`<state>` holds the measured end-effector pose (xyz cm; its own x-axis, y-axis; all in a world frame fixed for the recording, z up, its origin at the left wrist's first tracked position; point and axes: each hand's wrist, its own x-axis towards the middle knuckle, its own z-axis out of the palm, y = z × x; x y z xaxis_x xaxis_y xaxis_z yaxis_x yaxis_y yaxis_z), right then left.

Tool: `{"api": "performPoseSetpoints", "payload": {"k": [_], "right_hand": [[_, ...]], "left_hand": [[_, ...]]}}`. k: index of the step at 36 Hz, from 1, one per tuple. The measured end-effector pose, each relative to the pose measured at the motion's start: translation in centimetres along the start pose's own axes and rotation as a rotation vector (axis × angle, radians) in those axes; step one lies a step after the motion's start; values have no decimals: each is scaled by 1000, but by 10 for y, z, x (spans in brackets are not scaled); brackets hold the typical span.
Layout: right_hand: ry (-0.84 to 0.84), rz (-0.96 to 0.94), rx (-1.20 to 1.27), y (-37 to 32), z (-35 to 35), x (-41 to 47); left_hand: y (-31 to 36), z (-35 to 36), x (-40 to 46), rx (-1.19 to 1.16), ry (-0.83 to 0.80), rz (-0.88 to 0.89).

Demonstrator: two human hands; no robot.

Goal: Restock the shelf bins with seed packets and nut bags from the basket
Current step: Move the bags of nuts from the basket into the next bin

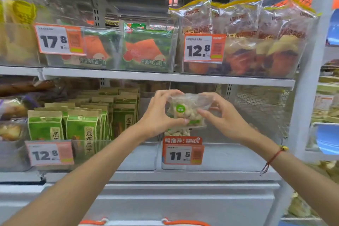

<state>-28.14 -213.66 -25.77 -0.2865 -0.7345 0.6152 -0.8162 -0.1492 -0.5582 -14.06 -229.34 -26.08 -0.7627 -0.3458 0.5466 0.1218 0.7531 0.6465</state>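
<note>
A clear nut bag (187,110) with a round green sticker is held upright between both hands, above the clear bin (229,156) marked 11.5 on the lower shelf. My left hand (161,113) grips its left edge, thumb under the bag. My right hand (218,113) pinches its right side. Another nut bag (177,131) lies in the bin just below. Green and brown seed packets (80,124) stand in rows in the bin to the left, marked 12.8. Orange basket handles (183,222) show at the bottom edge.
The upper shelf (165,77) carries bins of watermelon toast bags (146,51) and bread bags (247,42), with tags 17.8 and 12.8. A white shelf post (308,79) rises at the right. A wire mesh panel (260,108) closes the right side of the nut bin.
</note>
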Motion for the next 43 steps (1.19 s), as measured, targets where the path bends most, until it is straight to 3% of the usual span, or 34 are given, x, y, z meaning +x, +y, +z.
{"api": "performPoseSetpoints", "payload": {"k": [7,11,15,19,22,25,28,30,34,39,43], "right_hand": [[-142,84,-105,21,5,3],[-377,150,-196,20,8,11],[-578,315,-136,19,10,26],[-863,619,-71,15,14,36],[-932,692,-81,16,13,45],[-894,562,-246,10,8,52],[-707,271,-408,6,13,51],[-612,182,-467,6,18,48],[-486,67,-556,2,19,44],[-376,-53,-624,-5,33,41],[-521,-26,-628,-12,53,49]], "left_hand": [[-21,1,2,382,-79,-145],[-21,-1,2,715,-143,-33],[-21,-3,3,889,-216,32],[-24,-7,0,927,-275,48],[-23,-9,-4,854,-208,81],[-23,-9,-12,791,-120,111],[-22,-8,-23,764,-50,126],[-24,-7,-29,752,26,132],[-28,-6,-47,559,199,-2],[-34,1,-67,282,61,-206],[-38,6,-71,301,21,-204]]}}
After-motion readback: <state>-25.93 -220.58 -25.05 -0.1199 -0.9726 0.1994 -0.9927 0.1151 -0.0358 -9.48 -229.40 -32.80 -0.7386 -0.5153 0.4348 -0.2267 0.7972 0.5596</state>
